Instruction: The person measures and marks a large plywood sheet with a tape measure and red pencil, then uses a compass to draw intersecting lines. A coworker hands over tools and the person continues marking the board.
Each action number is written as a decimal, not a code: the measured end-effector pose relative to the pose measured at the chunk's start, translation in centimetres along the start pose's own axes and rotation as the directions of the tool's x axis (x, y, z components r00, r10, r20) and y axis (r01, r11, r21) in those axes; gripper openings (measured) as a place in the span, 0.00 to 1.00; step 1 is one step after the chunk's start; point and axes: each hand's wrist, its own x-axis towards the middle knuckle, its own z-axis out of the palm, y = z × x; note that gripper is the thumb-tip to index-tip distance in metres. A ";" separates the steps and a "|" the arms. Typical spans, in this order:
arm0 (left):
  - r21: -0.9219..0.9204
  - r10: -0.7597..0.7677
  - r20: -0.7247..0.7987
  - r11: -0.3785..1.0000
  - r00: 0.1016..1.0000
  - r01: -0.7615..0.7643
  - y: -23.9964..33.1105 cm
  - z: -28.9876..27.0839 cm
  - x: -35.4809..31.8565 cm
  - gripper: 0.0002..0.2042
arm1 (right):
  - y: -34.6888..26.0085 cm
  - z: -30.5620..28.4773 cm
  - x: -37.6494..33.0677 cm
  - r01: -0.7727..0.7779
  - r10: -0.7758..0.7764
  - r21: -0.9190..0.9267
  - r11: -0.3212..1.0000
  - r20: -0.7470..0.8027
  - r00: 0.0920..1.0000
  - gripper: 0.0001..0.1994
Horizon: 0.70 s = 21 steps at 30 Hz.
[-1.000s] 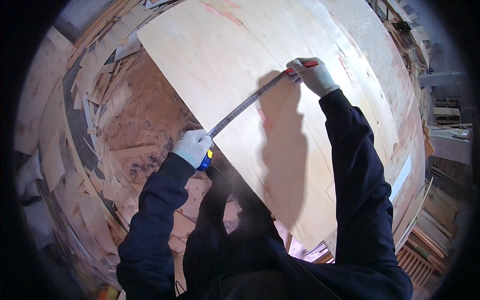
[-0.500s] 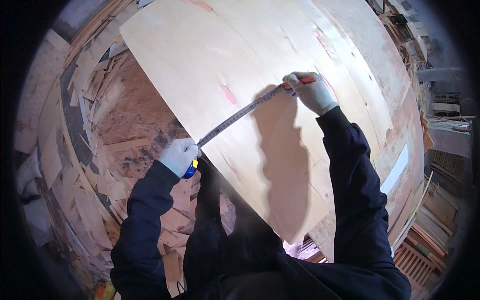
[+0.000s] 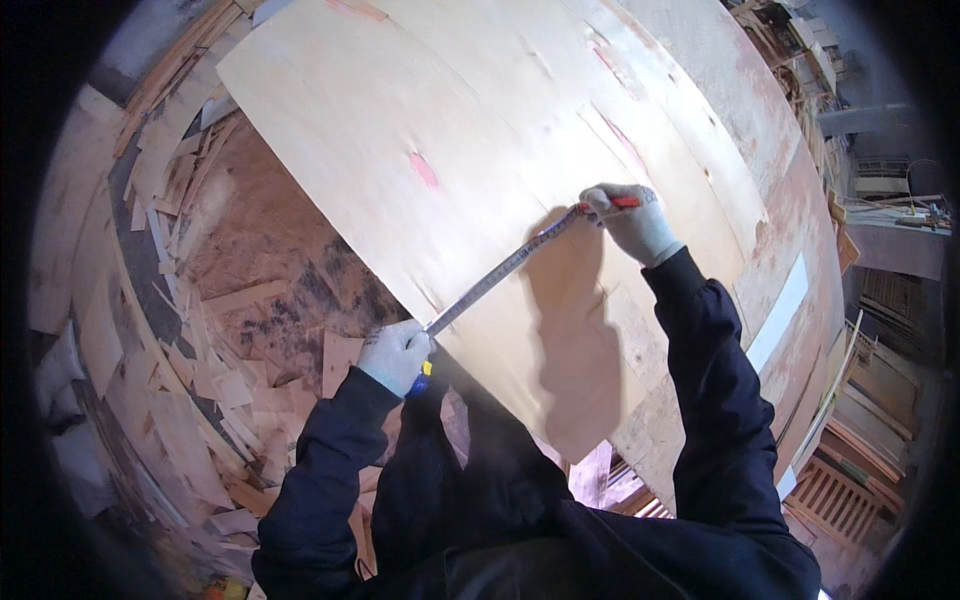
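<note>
A pale plywood sheet with pink patches lies in front of me. My left hand, in a whitish glove, is closed at the sheet's left edge around a tape measure, whose blue and yellow case shows below the fingers. The pulled-out tape blade runs slantwise over the sheet to my gloved right hand. That hand pinches a red pen or pencil close to the blade's far end; its fingers hide whether they also grip the blade. A dark shadow of my right arm falls across the wood.
Wood offcuts litter the dusty floor on the left and around my legs. Under the sheet, a larger worn board or tabletop shows at right, with a white strip on it. Stacked timber and slatted pieces stand far right.
Both hands have slid toward me along the sheet, the left one following its edge. The blade stays stretched between them. My view has shifted slightly, so the sheet sits further left.
</note>
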 end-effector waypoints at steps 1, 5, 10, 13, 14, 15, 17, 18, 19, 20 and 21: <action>-0.012 -0.001 0.014 1.000 1.000 0.002 -0.1 0.2 -0.2 0.13 | 0.2 0.0 -0.3 -0.009 0.009 -0.003 1.000 -0.004 1.000 0.14; -0.007 0.048 0.018 0.999 0.999 -0.048 -0.1 0.5 -0.2 0.13 | 0.4 -0.1 -0.9 0.020 -0.020 0.019 1.000 -0.011 1.000 0.15; 0.010 0.031 0.026 0.999 0.999 -0.032 0.3 0.5 -1.0 0.12 | -0.1 -0.2 -1.3 -0.027 0.028 0.092 0.995 -0.012 1.000 0.14; 0.039 0.047 0.002 0.998 0.999 -0.047 0.3 0.8 -1.3 0.12 | -0.4 -0.4 -1.4 -0.057 0.057 0.104 0.993 0.010 0.998 0.14; 0.055 0.059 -0.017 0.997 0.998 -0.058 0.3 0.8 -1.4 0.12 | -0.5 -0.4 -1.4 -0.041 0.041 0.104 0.994 0.007 0.999 0.14; 0.071 0.070 -0.037 0.995 0.997 -0.067 0.2 0.8 -1.5 0.12 | -0.5 -0.5 -1.4 -0.018 0.018 0.116 0.993 0.005 1.000 0.14; 0.043 0.037 -0.060 0.998 0.998 -0.034 0.1 0.6 -1.5 0.12 | -0.5 -0.5 -1.5 0.000 -0.002 0.125 0.992 0.018 1.000 0.14; 0.032 -0.006 -0.061 0.999 0.998 0.008 0.0 0.5 -1.4 0.12 | -0.4 -0.6 -1.5 -0.001 -0.002 0.120 0.993 0.027 1.000 0.14; 0.025 -0.017 -0.071 1.000 0.997 0.019 0.0 0.4 -1.4 0.13 | -0.4 -0.8 -1.5 -0.016 0.012 0.112 0.994 0.036 0.999 0.14; 0.060 0.022 -0.074 0.998 0.997 -0.018 0.1 0.3 -1.5 0.13 | -0.5 -0.8 -1.5 -0.003 -0.001 0.119 0.993 0.034 0.999 0.14; 0.088 0.053 -0.075 0.995 0.996 -0.046 0.1 0.1 -1.7 0.13 | -0.5 -0.9 -1.7 -0.007 0.002 0.127 0.992 0.034 0.999 0.14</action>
